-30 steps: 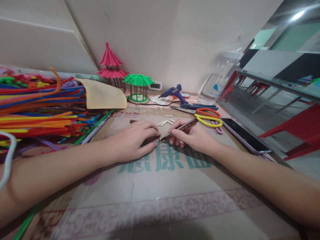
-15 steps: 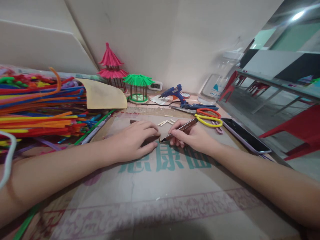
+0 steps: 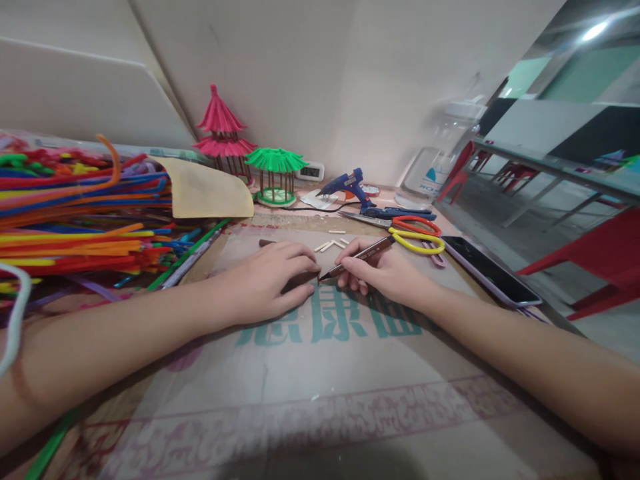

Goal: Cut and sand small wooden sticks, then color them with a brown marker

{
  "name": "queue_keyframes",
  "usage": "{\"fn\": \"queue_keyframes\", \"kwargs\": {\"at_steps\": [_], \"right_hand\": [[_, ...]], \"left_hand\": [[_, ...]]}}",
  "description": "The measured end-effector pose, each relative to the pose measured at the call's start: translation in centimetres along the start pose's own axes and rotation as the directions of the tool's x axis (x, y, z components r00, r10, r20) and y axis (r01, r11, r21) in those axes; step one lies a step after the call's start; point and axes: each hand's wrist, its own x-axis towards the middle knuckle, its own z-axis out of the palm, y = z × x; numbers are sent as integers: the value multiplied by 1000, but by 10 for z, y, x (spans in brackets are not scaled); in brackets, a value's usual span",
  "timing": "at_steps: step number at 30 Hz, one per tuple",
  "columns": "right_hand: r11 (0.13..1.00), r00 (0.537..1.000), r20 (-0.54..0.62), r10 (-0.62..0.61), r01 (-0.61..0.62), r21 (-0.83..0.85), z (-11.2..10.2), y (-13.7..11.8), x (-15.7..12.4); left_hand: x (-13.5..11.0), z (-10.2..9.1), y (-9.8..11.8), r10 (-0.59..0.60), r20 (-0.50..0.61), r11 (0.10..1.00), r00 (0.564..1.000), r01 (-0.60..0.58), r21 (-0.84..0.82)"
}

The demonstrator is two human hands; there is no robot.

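My right hand (image 3: 377, 267) is closed round a brown marker pen (image 3: 367, 253), its dark tip pointing down to the left. That tip meets a tiny stick piece (image 3: 319, 279) at the fingertips of my left hand (image 3: 275, 277). The left fingers are bent and pinch the piece, which is mostly hidden and looks brownish. Just beyond the hands lie several short pale sticks (image 3: 327, 246) on the printed plastic sheet (image 3: 310, 373). A dark brown pen cap or pen end (image 3: 266, 243) shows behind my left hand.
Bundles of coloured pipe cleaners (image 3: 75, 220) fill the left side. At the back stand a pink-roofed pagoda (image 3: 223, 120), a green-roofed pavilion (image 3: 277, 175), a blue glue gun (image 3: 347, 185) and a water bottle (image 3: 425, 177). Scissors (image 3: 415, 233) and a phone (image 3: 493, 270) lie right.
The marker has turned slightly in my right hand, its tip still at the small stick. The stick's visible end looks darker now. My left hand stays in place.
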Motion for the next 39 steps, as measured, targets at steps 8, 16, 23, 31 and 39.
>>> {"fn": "queue_keyframes", "kwargs": {"at_steps": [8,16,23,31,39], "right_hand": [[999,999,-29,-27,28,26,0,3,1],[1000,1000,2,-3,3,7,0,1,0],[1000,999,-45,-8,10,29,2,2,0],[1000,1000,-10,5,-5,9,0,0,0],[998,999,-26,-24,25,51,1,2,0]], "left_hand": [[1,0,1,13,4,1000,1000,-14,12],[0,0,0,-1,13,1000,1000,0,9],[0,0,0,13,-1,1000,1000,-13,4],[1,1,0,-3,9,1000,1000,2,6],[0,1,0,21,-13,1000,1000,-21,-6]]}}
